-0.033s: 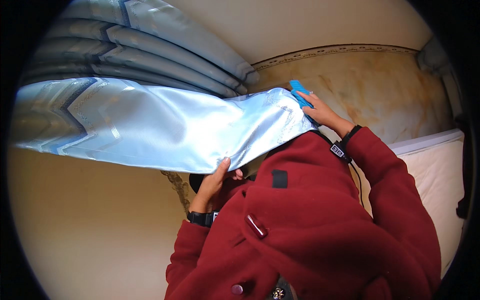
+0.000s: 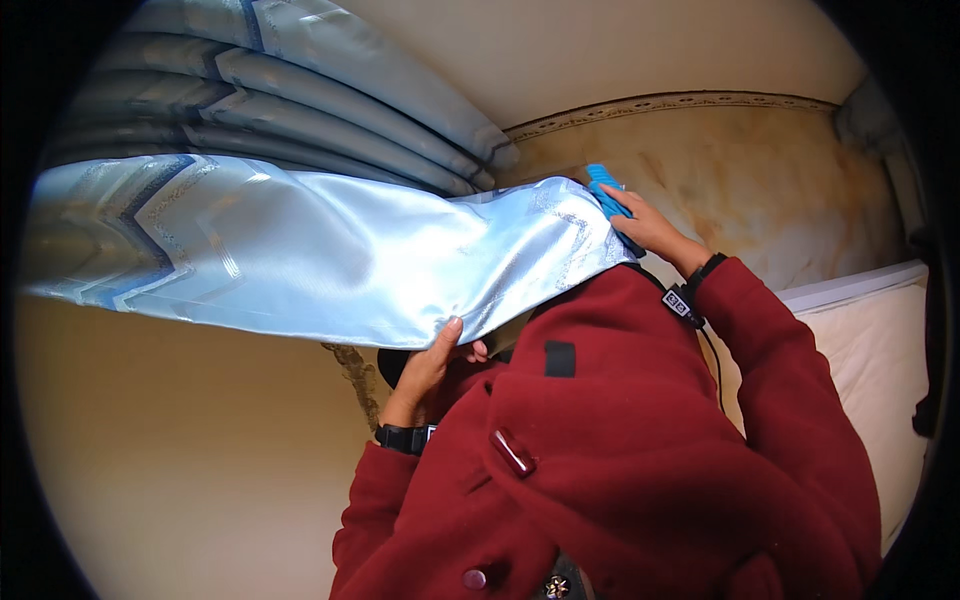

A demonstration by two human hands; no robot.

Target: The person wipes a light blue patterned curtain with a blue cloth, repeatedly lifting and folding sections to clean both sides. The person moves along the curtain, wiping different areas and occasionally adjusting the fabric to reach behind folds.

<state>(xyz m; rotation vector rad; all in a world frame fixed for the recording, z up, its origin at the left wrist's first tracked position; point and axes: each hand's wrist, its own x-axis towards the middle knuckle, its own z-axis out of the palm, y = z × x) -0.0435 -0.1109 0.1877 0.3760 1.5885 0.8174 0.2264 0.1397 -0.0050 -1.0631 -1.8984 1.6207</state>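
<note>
A shiny light-blue curtain (image 2: 330, 250) with zigzag bands stretches across the view from the left towards my body. Its lower edge is pinched in my left hand (image 2: 430, 368), thumb on top and the other fingers underneath. At the curtain's right end, my right hand (image 2: 650, 228) has its fingers closed around a bright blue cloth (image 2: 603, 190) that looks ridged. The cloth rests against the curtain's edge. Part of it is hidden behind my fingers.
More curtain folds (image 2: 300, 85) hang at the upper left. Behind my right hand is a marbled wall panel (image 2: 770, 190) with a patterned border (image 2: 680, 100). A pale padded surface (image 2: 870, 350) lies at the right. A black cable (image 2: 715, 365) runs from my right wrist.
My right hand and the blue cloth have shifted slightly to the right and down. My left hand keeps its hold, and the curtain has barely moved.
</note>
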